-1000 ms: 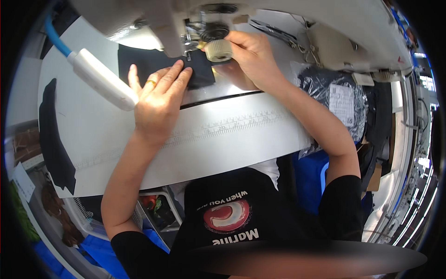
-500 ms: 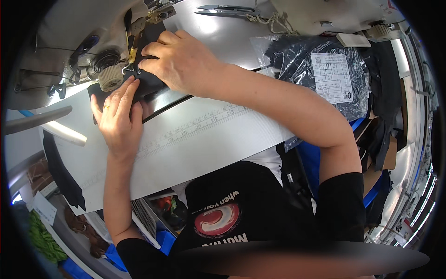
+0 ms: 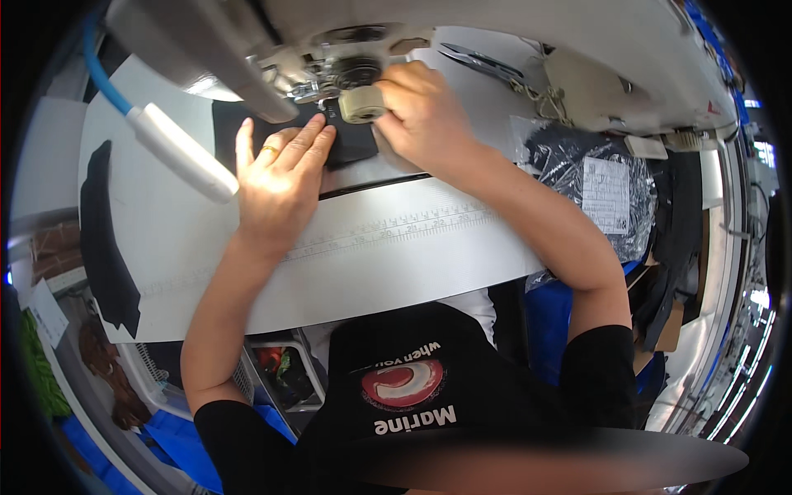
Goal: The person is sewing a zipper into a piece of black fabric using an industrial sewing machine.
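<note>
Black cloth panel (image 3: 355, 147) lies at the far part of the white worktop (image 3: 371, 276), beneath the needle area of the sewing machine (image 3: 202, 41). The machine's pale head arches over from the far side and hides part of the panel. Right of the panel, well apart, sits a clear plastic bag (image 3: 551, 161) with dark contents; at the worktop's left edge lies a loose black cloth strip (image 3: 107, 239), its long axis running far to near.

The panel's own long axis runs left to right across the person's front, roughly at right angles to that strip. One end points left, past the left hand (image 3: 282, 177); the other points right, toward the right hand (image 3: 427, 115).

The left hand is the nearer, resting on the panel's near edge, palm down. Its grip is flat, pinching nothing visible: the little finger is spread away, the other visible fingers lie close together and aim at the needle area. From it, the panel lies underneath and just beyond.

From the right hand, the panel lies to the left, just beside the thumb. That grip is curled behind a cream knob (image 3: 361, 106); I cannot tell what, if anything, it pinches. Smallest is the gold ring (image 3: 271, 149) on the left hand.
</note>
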{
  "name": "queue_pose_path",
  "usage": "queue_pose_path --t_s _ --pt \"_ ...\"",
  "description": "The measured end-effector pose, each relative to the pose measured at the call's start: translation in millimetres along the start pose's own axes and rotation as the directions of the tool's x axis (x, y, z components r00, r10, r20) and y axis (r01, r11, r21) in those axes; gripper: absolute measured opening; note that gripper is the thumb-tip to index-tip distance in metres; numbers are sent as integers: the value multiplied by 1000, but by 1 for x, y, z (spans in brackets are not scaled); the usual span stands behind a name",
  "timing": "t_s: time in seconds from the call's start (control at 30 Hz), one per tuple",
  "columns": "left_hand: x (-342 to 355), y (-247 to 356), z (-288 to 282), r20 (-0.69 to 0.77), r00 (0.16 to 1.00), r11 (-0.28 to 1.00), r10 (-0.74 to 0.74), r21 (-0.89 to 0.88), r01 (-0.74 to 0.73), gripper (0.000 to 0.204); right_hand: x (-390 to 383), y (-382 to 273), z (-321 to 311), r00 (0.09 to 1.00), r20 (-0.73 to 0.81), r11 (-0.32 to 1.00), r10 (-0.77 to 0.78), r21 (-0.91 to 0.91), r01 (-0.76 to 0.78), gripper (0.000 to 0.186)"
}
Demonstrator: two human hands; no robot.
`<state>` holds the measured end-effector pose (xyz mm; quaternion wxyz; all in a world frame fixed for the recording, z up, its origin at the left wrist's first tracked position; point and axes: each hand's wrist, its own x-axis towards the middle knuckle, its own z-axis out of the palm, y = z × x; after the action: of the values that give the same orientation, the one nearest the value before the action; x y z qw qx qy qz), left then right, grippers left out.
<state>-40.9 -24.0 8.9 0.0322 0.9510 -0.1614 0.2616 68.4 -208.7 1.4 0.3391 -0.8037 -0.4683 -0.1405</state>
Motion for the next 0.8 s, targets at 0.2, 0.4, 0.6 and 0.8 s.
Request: queue_pose_path --t_s 0.2,0.4,0.6,0.8 --pt "-2 2 5 -61 998 999 -24 -33 22 30 -3 0 -7 997 -63 996 -46 -84 41 16" --pt "-2 1 4 -110 994 999 -7 -32 3 30 -4 -1 -4 998 -11 990 -70 -120 68 18" --pt "-3 5 3 -63 996 997 -59 -59 55 30 -2 -3 -2 980 27 975 -196 -98 197 18" --pt "-3 4 1 -54 997 995 -50 -87 45 33 0 -8 -5 976 67 962 -205 -168 214 19"
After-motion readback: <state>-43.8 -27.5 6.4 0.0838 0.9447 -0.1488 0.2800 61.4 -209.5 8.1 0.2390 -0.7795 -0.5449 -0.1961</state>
